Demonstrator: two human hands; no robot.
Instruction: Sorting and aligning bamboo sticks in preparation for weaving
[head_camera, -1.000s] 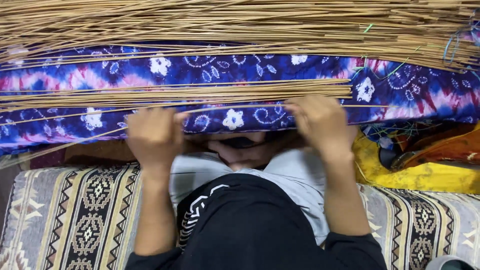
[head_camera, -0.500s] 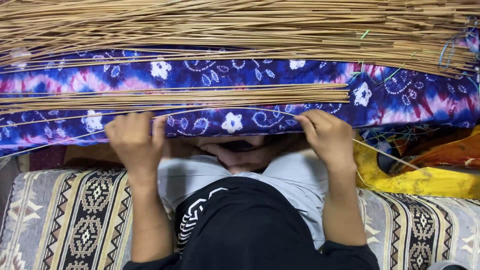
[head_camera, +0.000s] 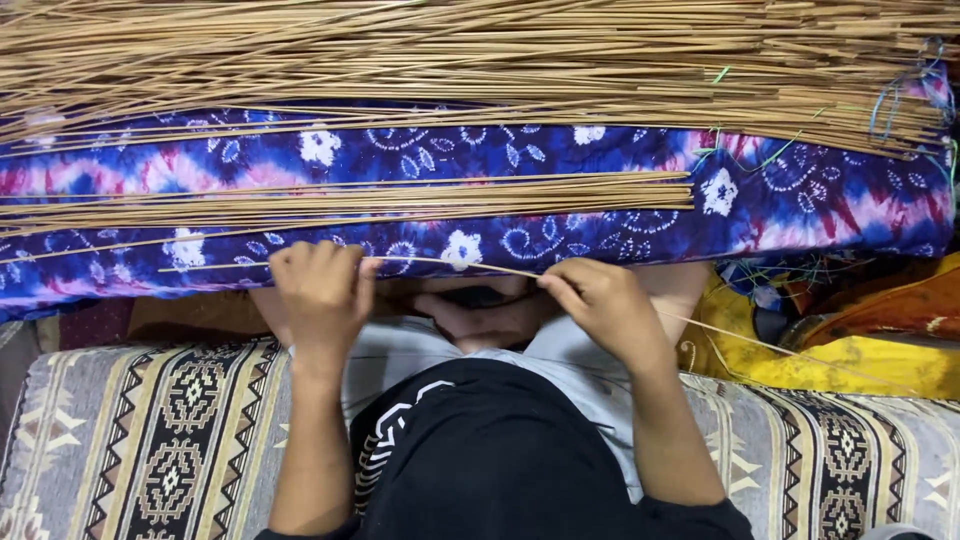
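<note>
Your left hand (head_camera: 318, 298) is fisted around one thin tan reed stick (head_camera: 455, 264), fingers curled tight, knuckles up. Your right hand (head_camera: 600, 308) pinches the same stick farther along between thumb and fingertips, narrow grip. The stick runs nearly level from left of your left hand, across the gap between the hands, then slopes down right past your right hand toward the crumpled yellow cloth (head_camera: 850, 360). It sits at the near edge of the blue and purple tie-dye cloth with white flowers (head_camera: 520, 150), which covers the low surface in front of you. A small flat bundle of similar tan sticks (head_camera: 400, 198) lies across that cloth, just beyond your hands, apart from the held stick. A big pile of the same sticks (head_camera: 480, 60) spans the far side, top of view, with green and blue threads (head_camera: 900, 90) tangled at its right end. You are sitting on a woven mat with black, tan and white geometric pattern (head_camera: 150, 450). Black garment with white print (head_camera: 480, 460) in the lap area, grey fabric beneath it.
</note>
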